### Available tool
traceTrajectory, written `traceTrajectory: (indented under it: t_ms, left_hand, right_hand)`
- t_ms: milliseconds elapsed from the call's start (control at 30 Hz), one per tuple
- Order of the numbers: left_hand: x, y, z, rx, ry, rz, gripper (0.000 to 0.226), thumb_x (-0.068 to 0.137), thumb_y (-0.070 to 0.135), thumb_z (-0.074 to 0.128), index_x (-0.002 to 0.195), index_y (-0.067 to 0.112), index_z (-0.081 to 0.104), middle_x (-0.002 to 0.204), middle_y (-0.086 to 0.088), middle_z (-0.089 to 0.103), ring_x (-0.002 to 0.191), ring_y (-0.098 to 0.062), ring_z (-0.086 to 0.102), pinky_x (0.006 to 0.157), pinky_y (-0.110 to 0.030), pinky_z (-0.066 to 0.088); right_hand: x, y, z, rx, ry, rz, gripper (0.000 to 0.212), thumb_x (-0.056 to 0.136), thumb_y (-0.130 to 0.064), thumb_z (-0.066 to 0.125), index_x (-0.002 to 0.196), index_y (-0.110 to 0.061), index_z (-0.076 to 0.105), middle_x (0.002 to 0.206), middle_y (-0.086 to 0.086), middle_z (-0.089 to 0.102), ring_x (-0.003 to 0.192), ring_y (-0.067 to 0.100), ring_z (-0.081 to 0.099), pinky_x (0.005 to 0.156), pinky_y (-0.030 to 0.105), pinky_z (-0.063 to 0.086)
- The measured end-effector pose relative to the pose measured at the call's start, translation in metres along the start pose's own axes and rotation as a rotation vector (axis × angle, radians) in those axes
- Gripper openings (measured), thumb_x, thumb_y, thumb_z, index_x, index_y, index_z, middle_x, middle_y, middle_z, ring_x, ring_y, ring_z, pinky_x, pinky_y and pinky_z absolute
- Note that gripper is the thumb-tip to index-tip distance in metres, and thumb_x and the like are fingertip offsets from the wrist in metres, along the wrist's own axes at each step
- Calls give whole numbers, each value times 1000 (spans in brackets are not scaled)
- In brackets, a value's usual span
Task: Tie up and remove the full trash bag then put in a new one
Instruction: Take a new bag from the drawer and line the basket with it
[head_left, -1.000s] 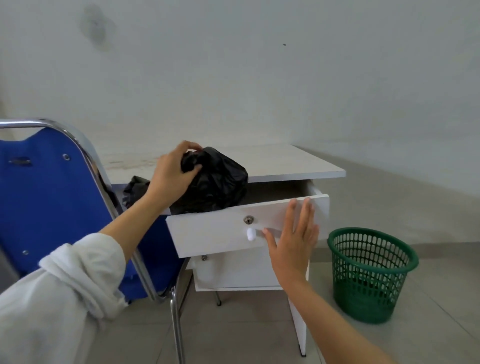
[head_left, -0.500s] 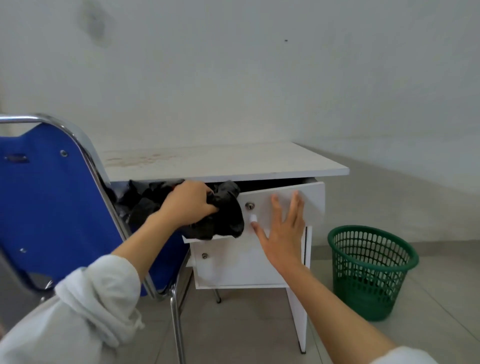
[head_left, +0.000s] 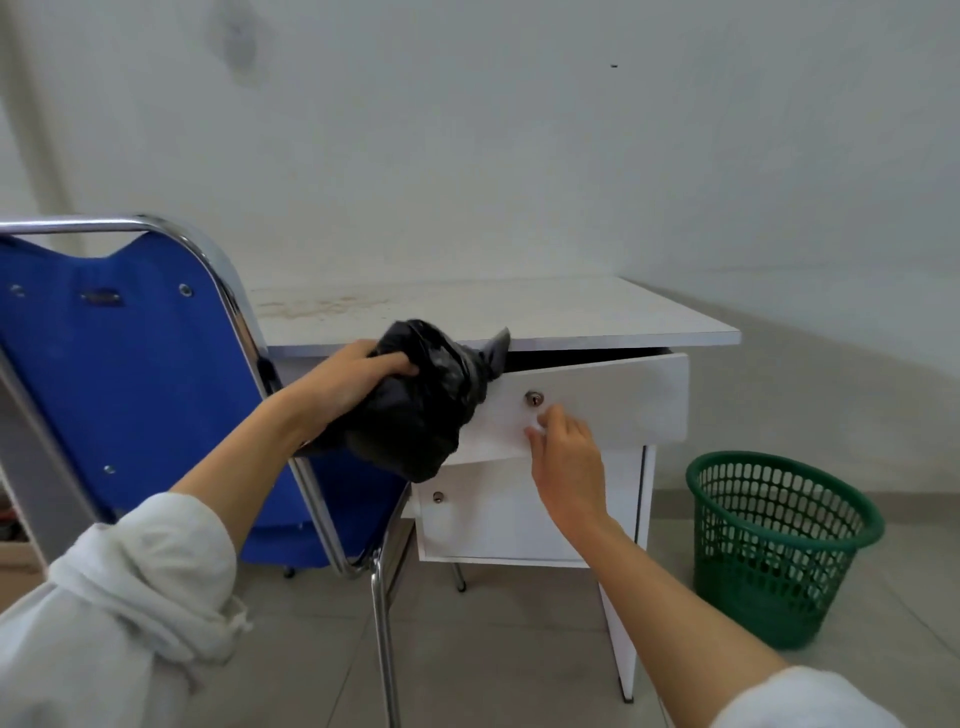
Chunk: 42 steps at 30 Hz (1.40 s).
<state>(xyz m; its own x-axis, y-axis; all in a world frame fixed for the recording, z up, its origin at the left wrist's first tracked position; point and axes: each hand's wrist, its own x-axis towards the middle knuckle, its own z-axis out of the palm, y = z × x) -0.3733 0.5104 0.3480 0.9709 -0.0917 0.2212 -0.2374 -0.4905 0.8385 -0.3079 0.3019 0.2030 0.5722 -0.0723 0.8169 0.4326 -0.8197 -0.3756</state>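
My left hand grips a crumpled black trash bag, held in front of the left end of the desk's top drawer. A corner of the bag is caught at the drawer's top edge. My right hand has its fingers curled around the small white knob on the drawer front, just below the lock. The drawer stands a little ajar and crooked. A green mesh waste basket sits on the floor to the right of the desk, with no bag in it.
A blue chair with a chrome frame stands close on the left, its back toward me, against the white desk. A lower drawer is closed. Grey tiled floor spreads in front; white walls behind.
My left hand has lifted the black bag out of the drawer. The drawer has slid most of the way in, and my right hand went from a flat palm on its front to curling around the knob.
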Motion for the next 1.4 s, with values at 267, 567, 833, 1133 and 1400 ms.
traceTrajectory:
  t_ms: [267,567,833,1133,1400]
  left_hand:
    - [15,-37,16,571,-25,52,27,94,30,50,113,13,59,103,-7,66,90,-24,61,81,-35,47]
    - [49,-75,53,777,245,147,32,94,41,46,115,16,45,79,-4,59,63,-21,54,48,-29,38]
    - [79,-101,52,603,247,90,34,94,42,46,115,16,51,98,-8,65,76,-22,57,60,-32,45]
    - [55,-71,83,117,-30,87,25,93,31,53,114,19,59,105,0,65,96,-18,59,81,-29,45]
    - [36,-39,150,-111,-138,57,22,92,28,52,111,19,59,103,-1,67,95,-18,63,86,-35,51]
  right_hand:
    - [8,3,-8,118,-78,26,17,94,-19,53,86,-3,52,80,10,60,83,26,52,63,28,33]
    - [32,10,19,122,-91,79,18,93,-19,57,96,-1,59,87,12,66,84,28,59,66,30,41]
    - [50,32,46,140,-205,237,31,100,-26,41,110,-5,62,100,15,67,92,32,62,72,34,49]
    - [13,18,-12,718,-598,473,35,89,-52,50,118,-35,58,119,-11,61,112,9,56,96,35,48]
    - [-7,51,-73,839,-598,606,36,82,-36,68,116,-30,59,119,0,63,107,16,62,78,34,58]
